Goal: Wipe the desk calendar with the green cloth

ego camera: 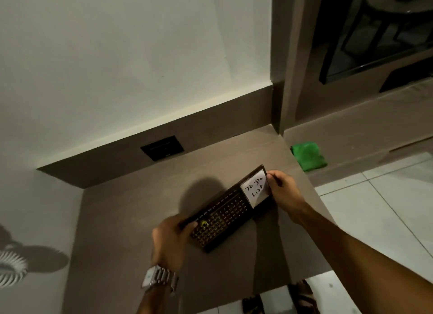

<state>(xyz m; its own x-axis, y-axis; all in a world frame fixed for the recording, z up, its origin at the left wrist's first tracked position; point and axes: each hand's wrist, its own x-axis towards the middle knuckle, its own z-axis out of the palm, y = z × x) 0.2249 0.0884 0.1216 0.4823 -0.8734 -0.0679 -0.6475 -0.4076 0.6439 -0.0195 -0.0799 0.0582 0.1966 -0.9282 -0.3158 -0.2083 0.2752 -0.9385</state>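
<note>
The desk calendar [228, 210] is a dark wooden board with rows of small numbers and a white "To Do List" note at its right end. It lies slantwise over the brown desk [140, 208]. My left hand [169, 239], with a metal watch on the wrist, grips its near left end. My right hand [282, 190] holds its far right end by the note. The green cloth [308, 156] lies folded on a lower ledge beyond the desk's right edge, apart from both hands.
A black socket plate [162, 148] sits in the low back panel behind the desk. White wall rises behind, a dark window at the upper right. White floor tiles [386, 208] lie to the right. Sandalled feet [302, 297] show below the desk's front edge.
</note>
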